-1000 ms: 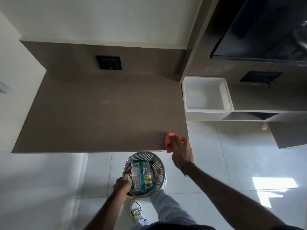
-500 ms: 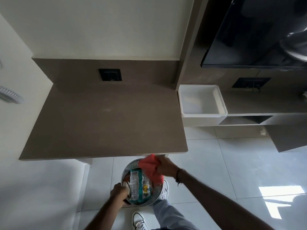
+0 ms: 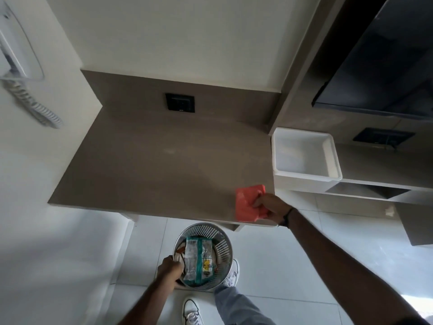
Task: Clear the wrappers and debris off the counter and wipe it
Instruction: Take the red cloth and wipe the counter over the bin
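Note:
The brown counter (image 3: pixel 150 165) fills the middle of the head view with nothing lying on it except an orange-red cloth (image 3: pixel 248 202) at its front right corner. My right hand (image 3: pixel 271 206) grips that cloth at its right edge and presses it onto the counter. Below the counter's front edge a round metal mesh bin (image 3: pixel 223 245) is held up, with a green and silver wrapper (image 3: pixel 199 261) and other scraps inside. My left hand (image 3: pixel 169 269) clasps the bin's near left rim.
A white tray (image 3: pixel 335 165) sits on the lower shelf right of the counter. A black socket plate (image 3: pixel 180 102) is on the backsplash. A dark screen (image 3: pixel 384 66) hangs at upper right. A wall phone (image 3: pixel 16 50) with coiled cord is at left. White floor tiles lie below.
My right hand shook the cloth over the bin half a second ago, then brought it back up onto the counter's front right corner. The left hand kept hold of the bin.

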Demonstrator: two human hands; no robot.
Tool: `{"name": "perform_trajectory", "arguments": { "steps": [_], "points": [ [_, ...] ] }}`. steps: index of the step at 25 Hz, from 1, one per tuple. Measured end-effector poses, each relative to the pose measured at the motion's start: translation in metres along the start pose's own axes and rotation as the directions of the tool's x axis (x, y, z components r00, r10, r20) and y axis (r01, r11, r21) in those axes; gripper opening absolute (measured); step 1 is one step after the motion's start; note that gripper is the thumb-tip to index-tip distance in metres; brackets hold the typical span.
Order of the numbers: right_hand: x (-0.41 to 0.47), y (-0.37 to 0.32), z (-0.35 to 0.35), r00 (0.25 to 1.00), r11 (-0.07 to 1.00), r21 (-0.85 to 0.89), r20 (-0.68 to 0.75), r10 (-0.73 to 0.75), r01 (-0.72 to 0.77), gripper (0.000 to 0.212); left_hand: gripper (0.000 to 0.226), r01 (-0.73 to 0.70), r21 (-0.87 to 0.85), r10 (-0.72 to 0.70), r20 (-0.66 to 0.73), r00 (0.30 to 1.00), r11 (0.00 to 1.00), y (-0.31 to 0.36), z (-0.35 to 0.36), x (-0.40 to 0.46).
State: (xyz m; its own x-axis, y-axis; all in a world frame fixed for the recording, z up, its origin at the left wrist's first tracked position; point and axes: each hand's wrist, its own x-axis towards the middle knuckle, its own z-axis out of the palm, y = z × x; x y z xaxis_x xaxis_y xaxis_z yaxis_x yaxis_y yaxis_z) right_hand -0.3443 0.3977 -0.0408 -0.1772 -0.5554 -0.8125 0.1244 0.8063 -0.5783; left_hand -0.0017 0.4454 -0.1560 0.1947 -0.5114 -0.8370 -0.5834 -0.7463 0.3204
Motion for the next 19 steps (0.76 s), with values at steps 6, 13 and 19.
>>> {"name": "perform_trajectory", "arguments": {
  "steps": [6, 13, 19],
  "points": [
    [0.005, 0.03, 0.04, 0.725, 0.916, -0.361, -0.584, -0.366, 0.172, 0.032, 0.031, 0.036, -0.036, -0.036, 0.002, 0.999, 0.999, 0.009, 0.002, 0.003],
    [0.002, 0.145, 0.075, 0.961, 0.841, -0.541, -0.245, -0.126, -0.027, 0.029, 0.034, 0.004, -0.028, -0.004, -0.003, 1.0, 1.0, 0.002, 0.02, 0.009],
    [0.055, 0.185, 0.095, 0.989, 0.855, -0.516, -0.145, -0.028, -0.052, 0.051, 0.028, -0.095, 0.109, 0.103, -0.067, 0.992, 0.989, -0.036, 0.05, 0.049]
  ]
}}
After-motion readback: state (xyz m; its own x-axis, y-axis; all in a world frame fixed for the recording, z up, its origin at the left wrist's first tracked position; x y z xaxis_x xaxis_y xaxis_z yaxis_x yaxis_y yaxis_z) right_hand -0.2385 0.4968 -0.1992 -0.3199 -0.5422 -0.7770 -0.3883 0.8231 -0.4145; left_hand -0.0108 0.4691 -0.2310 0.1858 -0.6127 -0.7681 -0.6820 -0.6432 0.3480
